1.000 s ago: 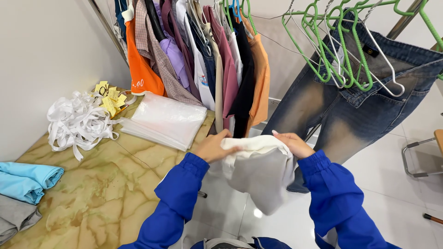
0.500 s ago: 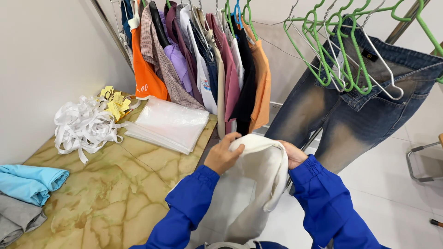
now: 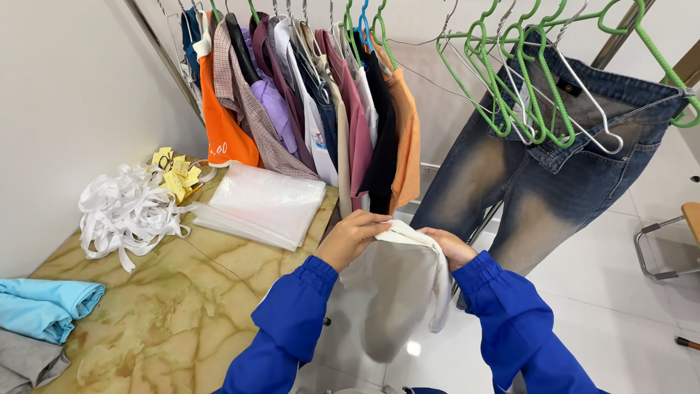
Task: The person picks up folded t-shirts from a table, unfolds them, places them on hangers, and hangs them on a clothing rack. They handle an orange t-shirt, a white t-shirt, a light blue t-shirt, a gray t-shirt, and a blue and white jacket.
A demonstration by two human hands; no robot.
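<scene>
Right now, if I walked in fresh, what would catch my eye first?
Probably the two blue-sleeved hands in the middle, left hand and right hand, holding up a white garment. Behind them, faded jeans hang among green hangers at right, and a crowded row of colourful shirts hangs above the marbled table.

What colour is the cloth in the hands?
White garment, seen in the head view.

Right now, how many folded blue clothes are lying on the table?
2 folded blue clothes lie stacked at the table's left edge, above a grey one. More may be hidden outside the picture.
</scene>
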